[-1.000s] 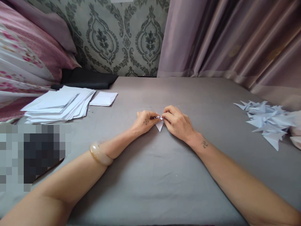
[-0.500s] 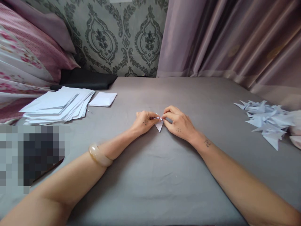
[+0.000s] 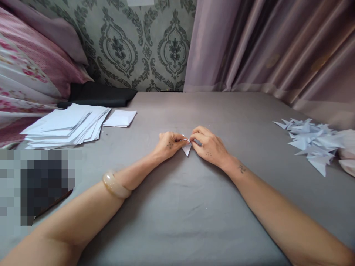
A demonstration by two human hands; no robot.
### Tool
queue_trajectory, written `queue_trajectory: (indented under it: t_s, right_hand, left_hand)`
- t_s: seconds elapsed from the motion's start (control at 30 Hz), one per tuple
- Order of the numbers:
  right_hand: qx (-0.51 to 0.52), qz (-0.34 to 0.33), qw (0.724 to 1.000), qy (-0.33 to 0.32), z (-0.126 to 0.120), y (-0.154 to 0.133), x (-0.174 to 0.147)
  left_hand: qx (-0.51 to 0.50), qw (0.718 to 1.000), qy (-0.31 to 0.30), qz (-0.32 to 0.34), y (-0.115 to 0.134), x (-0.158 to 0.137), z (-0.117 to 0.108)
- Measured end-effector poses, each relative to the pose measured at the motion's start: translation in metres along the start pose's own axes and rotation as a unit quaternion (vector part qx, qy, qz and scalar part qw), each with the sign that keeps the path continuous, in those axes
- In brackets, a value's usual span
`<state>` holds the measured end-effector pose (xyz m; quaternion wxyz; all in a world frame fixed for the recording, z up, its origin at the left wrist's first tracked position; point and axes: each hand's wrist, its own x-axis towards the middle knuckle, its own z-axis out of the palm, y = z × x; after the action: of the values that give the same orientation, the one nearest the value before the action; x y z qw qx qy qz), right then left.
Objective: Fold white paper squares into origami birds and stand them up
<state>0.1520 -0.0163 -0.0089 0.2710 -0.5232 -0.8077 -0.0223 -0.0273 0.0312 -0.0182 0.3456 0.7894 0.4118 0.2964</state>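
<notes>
Left hand [image 3: 171, 143] is pinching the upper left part of a small folded white paper [image 3: 187, 150] between thumb and fingers, the grip being narrow. Right hand [image 3: 208, 145] is holding its thumb and fingertips close together at the upper right part of the same paper; how firmly they are gripping cannot be told. The folded paper is lying between both hands, about midway between the left and right edges of the grey worktop [image 3: 177, 221], its tip pointing toward the near edge. A large stack of white sheets [image 3: 66, 123] is lying near the far left corner, and a smaller stack [image 3: 120, 118] is sitting just to its right. Pointed folded pieces [image 3: 313, 142] are forming a heap toward the right edge. A black item [image 3: 102, 95] is resting at the far left corner, behind the stacks.
</notes>
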Motion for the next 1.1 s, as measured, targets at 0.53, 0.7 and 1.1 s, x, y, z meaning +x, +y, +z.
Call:
queue_trajectory:
  t_s: [0.53, 0.7, 1.1]
  right_hand:
    - [0.115, 0.093, 0.988, 0.053, 0.008, 0.006, 0.005]
    - [0.138, 0.109, 0.982, 0.069, 0.013, 0.008, 0.005]
    - [0.15, 0.11, 0.981, 0.06, 0.017, 0.006, 0.009]
  left_hand:
    - [-0.019, 0.997, 0.063, -0.031, 0.006, 0.0, 0.001]
    - [-0.012, 0.994, 0.097, -0.049, 0.002, 0.002, 0.001]
    - [0.077, 0.988, 0.103, -0.09, 0.004, 0.001, -0.004]
